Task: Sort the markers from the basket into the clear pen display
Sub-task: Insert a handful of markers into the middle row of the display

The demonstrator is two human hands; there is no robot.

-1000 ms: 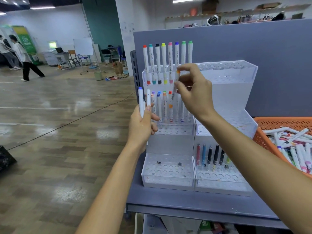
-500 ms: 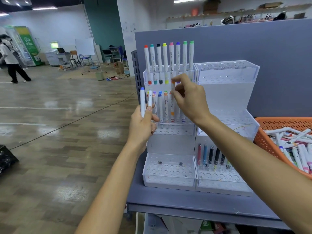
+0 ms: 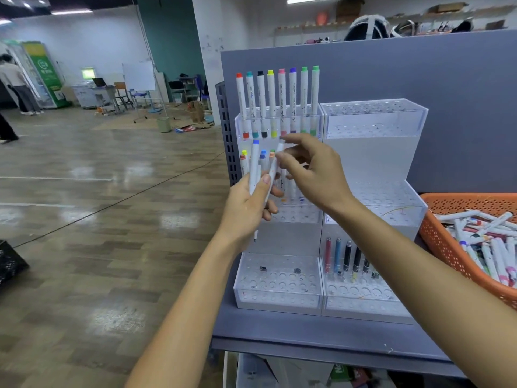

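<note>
Centre frame, before the clear pen display (image 3: 375, 141): left hand (image 3: 246, 211) clenched around two white markers (image 3: 254, 166); right hand (image 3: 316, 172) fingertips pinching one's upper end. Likely light, stiff, smooth-barrelled; best gripped mid-barrel. More in orange basket (image 3: 447, 239), right edge.

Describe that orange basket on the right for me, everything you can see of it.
The orange basket looks like moulded plastic, its walls pierced by a grid of small holes, with a smooth rim. It sits on the grey shelf just right of the clear pen display; the picture's edge cuts it off. Inside lies a loose heap of white-barrelled markers with coloured caps, pointing every way. Neither hand touches it.
</note>
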